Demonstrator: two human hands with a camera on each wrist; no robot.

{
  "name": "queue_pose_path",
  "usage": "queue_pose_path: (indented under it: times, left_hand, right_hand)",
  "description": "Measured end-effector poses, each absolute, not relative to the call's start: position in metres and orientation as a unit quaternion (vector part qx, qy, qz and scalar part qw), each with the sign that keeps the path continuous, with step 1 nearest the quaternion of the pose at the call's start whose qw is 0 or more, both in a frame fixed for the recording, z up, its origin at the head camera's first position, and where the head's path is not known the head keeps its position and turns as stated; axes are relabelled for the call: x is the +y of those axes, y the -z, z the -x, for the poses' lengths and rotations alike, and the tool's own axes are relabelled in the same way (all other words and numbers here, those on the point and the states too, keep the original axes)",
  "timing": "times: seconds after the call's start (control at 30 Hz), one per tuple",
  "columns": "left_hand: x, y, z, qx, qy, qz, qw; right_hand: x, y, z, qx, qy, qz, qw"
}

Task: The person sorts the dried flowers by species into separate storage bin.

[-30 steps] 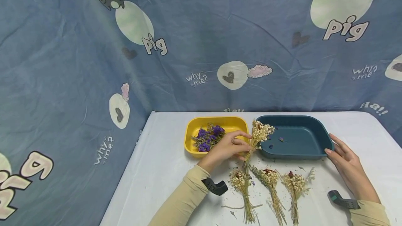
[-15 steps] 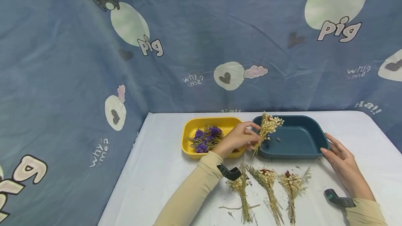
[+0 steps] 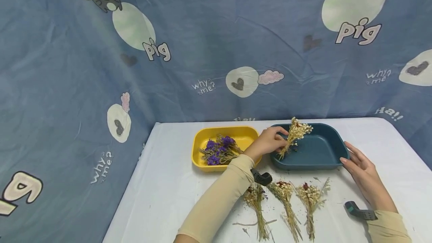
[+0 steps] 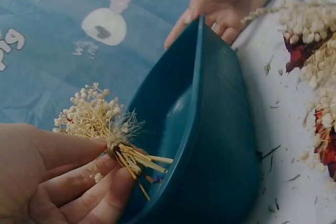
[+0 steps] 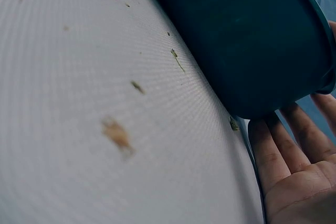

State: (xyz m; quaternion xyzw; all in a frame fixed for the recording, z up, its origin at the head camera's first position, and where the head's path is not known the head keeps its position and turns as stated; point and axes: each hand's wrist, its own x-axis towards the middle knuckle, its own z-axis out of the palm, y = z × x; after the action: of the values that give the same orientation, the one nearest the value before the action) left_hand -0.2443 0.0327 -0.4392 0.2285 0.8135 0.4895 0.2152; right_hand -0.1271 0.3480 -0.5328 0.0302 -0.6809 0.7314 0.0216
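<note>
My left hand pinches a small bunch of dried white flowers between thumb and fingers, tilted over the left part of the dark teal tray. In the left wrist view, twine wraps the bunch's short cut stems, which lie right by the tray's rim. At the tray's right end, my right hand touches the outer wall with thumb and fingers extended; the right wrist view shows those fingers straight against the tray's corner. Some purple bits lie in the tray, near the stems.
A yellow tray with purple dried flowers stands left of the teal one. In front lie three dried bouquets: left, middle and right. A loose twig and plant crumbs litter the white tabletop.
My left hand has carried the white flower bunch rightward, from between the two trays to above the teal tray's left part. My right hand keeps its place at the tray's right end.
</note>
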Motion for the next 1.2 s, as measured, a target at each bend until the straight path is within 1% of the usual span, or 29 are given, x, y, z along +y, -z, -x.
queue_pose_path:
  times: [0.37,0.47,0.63,0.87,1.1,1.2]
  left_hand:
    - [0.067,0.447,0.24,0.897,-0.332,-0.236,0.173]
    - [0.073,0.447,0.24,0.909,-0.299,-0.234,0.172]
    - [0.079,0.446,0.24,0.922,-0.263,-0.217,0.182]
    - [0.081,0.446,0.237,0.931,-0.225,-0.22,0.187]
    - [0.081,0.45,0.235,0.934,-0.224,-0.22,0.169]
    - [0.081,0.452,0.235,0.937,-0.216,-0.226,0.153]
  right_hand:
    - [0.348,0.533,0.126,-0.675,-0.736,-0.044,0.025]
    - [0.347,0.533,0.126,-0.677,-0.735,-0.04,0.027]
    - [0.346,0.532,0.126,-0.678,-0.733,-0.039,0.028]
    - [0.346,0.531,0.126,-0.682,-0.73,-0.036,0.025]
    - [0.345,0.53,0.126,-0.686,-0.727,-0.028,0.025]
    - [0.345,0.53,0.126,-0.689,-0.724,-0.024,0.025]
